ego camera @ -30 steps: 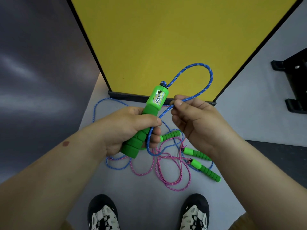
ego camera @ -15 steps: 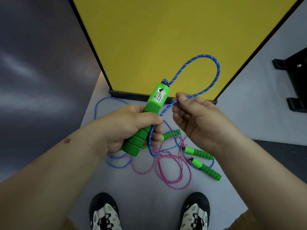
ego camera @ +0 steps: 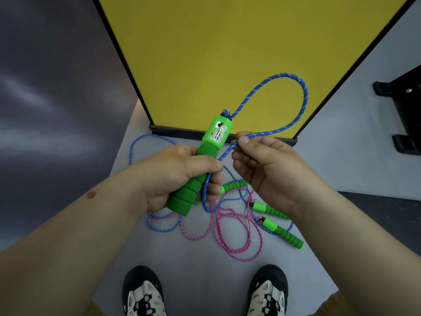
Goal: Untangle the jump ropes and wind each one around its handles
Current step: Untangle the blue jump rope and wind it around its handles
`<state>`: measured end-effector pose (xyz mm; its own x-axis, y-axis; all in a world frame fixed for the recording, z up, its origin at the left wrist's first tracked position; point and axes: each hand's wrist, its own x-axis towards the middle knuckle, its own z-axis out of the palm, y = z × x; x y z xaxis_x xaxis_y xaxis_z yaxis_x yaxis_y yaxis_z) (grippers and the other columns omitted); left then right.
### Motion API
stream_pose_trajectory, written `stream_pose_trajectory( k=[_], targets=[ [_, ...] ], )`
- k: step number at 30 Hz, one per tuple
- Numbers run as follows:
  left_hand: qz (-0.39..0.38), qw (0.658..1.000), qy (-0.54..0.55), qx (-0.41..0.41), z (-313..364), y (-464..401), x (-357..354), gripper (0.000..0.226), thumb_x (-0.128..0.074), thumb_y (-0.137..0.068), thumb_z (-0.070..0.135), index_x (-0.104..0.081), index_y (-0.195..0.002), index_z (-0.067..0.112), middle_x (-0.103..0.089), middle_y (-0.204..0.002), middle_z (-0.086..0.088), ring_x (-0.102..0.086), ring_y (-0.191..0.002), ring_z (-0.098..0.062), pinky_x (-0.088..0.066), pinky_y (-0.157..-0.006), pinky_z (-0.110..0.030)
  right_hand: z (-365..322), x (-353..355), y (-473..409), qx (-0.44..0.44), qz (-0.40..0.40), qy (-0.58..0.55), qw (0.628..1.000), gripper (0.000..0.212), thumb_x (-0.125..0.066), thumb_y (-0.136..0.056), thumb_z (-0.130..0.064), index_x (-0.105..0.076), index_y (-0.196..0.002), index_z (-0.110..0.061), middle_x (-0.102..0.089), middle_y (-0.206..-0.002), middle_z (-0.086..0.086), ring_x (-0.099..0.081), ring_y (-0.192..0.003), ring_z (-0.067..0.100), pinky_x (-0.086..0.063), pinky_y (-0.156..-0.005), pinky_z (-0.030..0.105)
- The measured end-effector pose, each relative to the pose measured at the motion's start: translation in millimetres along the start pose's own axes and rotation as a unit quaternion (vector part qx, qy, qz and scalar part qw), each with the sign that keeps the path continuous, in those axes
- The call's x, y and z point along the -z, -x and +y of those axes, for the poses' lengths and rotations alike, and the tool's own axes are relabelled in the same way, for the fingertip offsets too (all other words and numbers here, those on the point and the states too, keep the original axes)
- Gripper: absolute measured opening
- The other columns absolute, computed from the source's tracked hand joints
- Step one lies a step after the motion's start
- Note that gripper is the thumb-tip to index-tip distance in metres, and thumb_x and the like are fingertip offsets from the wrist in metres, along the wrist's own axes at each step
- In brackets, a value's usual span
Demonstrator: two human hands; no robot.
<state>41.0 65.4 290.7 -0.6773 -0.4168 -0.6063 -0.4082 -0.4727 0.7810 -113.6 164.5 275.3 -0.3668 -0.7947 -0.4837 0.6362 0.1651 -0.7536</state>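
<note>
Blue rope (ego camera: 304, 96) loop growing as the wind begins

Left hand (ego camera: 180, 176) grips the green handle (ego camera: 200, 165); right hand (ego camera: 268, 165) pinches the rope, drawing a wider loop than a second ago. Beyond, pink rope (ego camera: 237, 226) and spare handles (ego camera: 282, 233) lie tangled on the floor (ego camera: 205, 258).

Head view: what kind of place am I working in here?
Probably an indoor studio or gym corner: a smooth grey floor, an upright yellow panel in a black frame, and a black equipment base at right. Nothing shows more.
</note>
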Motion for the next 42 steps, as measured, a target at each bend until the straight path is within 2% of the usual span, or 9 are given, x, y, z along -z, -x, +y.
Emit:
stream_pose_trajectory(
  k=[5, 9, 14, 19, 24, 30, 34, 42],
  targets=[
    [-0.001, 1.000, 0.000, 0.002, 1.3, 0.6, -0.2, 0.010, -0.063, -0.095, 0.011, -0.063, -0.091, 0.002, -0.067, -0.071, -0.009, -0.066, -0.062, -0.021, -0.059, -0.063, -0.033, -14.2, 9.9, -5.7, 0.034, 0.049, -0.049, 0.997, 0.007, -0.067, -0.093, -0.011, -0.067, -0.099, -0.009, -0.067, -0.081, 0.001, -0.064, -0.074, 0.012, -0.057, -0.071, 0.023],
    [0.002, 1.000, 0.006, 0.003, 1.5, 0.8, -1.6, 0.009, -0.064, -0.095, 0.010, -0.063, -0.091, 0.002, -0.067, -0.071, -0.009, -0.066, -0.061, -0.021, -0.059, -0.062, -0.033, -14.8, 13.8, -7.0, 0.037, 0.058, -0.062, 0.996, 0.011, -0.067, -0.093, -0.012, -0.065, -0.104, -0.008, -0.067, -0.088, 0.003, -0.065, -0.076, 0.014, -0.056, -0.070, 0.023],
    [0.006, 1.000, 0.002, -0.001, 2.1, 2.0, -1.7, 0.008, -0.063, -0.096, 0.009, -0.062, -0.095, 0.001, -0.067, -0.070, -0.009, -0.067, -0.061, -0.020, -0.059, -0.060, -0.032, -7.1, 5.5, -2.1, 0.006, 0.010, -0.033, 0.999, 0.008, -0.063, -0.096, -0.015, -0.070, -0.097, -0.011, -0.072, -0.087, 0.005, -0.064, -0.075, 0.014, -0.057, -0.070, 0.024],
    [0.009, 1.000, 0.019, 0.001, 2.5, 2.7, -3.6, 0.006, -0.063, -0.095, 0.008, -0.063, -0.095, 0.002, -0.066, -0.069, -0.008, -0.066, -0.058, -0.018, -0.059, -0.059, -0.032, 2.1, -1.6, 3.4, -0.008, -0.032, 0.010, 0.999, 0.019, -0.066, -0.091, -0.018, -0.069, -0.104, -0.006, -0.068, -0.076, 0.003, -0.064, -0.071, 0.012, -0.056, -0.070, 0.022],
    [0.001, 1.000, 0.025, 0.002, 3.0, 3.8, -4.5, 0.007, -0.062, -0.096, 0.008, -0.064, -0.091, 0.002, -0.066, -0.068, -0.007, -0.065, -0.056, -0.017, -0.059, -0.059, -0.031, 9.3, -6.2, 8.5, -0.015, -0.073, 0.040, 0.996, 0.007, -0.063, -0.093, -0.011, -0.063, -0.089, -0.005, -0.070, -0.080, 0.010, -0.068, -0.072, 0.017, -0.055, -0.064, 0.022],
    [0.005, 1.000, 0.022, 0.007, 2.2, 3.0, -2.4, 0.007, -0.064, -0.095, 0.010, -0.065, -0.094, 0.003, -0.068, -0.070, -0.008, -0.067, -0.060, -0.019, -0.060, -0.062, -0.033, 5.8, -4.4, 6.3, 0.008, -0.023, 0.040, 0.999, 0.008, -0.065, -0.092, -0.012, -0.068, -0.084, -0.010, -0.066, -0.069, 0.004, -0.063, -0.066, 0.012, -0.055, -0.065, 0.021],
    [0.000, 1.000, 0.009, 0.007, 1.8, 2.9, -0.6, 0.010, -0.065, -0.094, 0.011, -0.065, -0.092, 0.001, -0.068, -0.072, -0.012, -0.067, -0.062, -0.022, -0.061, -0.066, -0.034, -3.2, 0.9, 1.6, 0.030, 0.019, 0.012, 0.999, 0.013, -0.068, -0.092, -0.015, -0.065, -0.079, -0.013, -0.064, -0.070, 0.002, -0.063, -0.067, 0.011, -0.055, -0.069, 0.023],
    [-0.005, 1.000, 0.007, 0.004, 2.9, 4.2, -3.0, 0.008, -0.063, -0.095, 0.009, -0.064, -0.092, 0.001, -0.067, -0.070, -0.009, -0.066, -0.060, -0.019, -0.059, -0.060, -0.032, -18.7, 16.0, -5.7, 0.053, 0.069, -0.052, 0.995, 0.008, -0.068, -0.093, -0.016, -0.063, -0.091, -0.011, -0.066, -0.080, 0.002, -0.063, -0.075, 0.013, -0.056, -0.071, 0.023]
  ],
)
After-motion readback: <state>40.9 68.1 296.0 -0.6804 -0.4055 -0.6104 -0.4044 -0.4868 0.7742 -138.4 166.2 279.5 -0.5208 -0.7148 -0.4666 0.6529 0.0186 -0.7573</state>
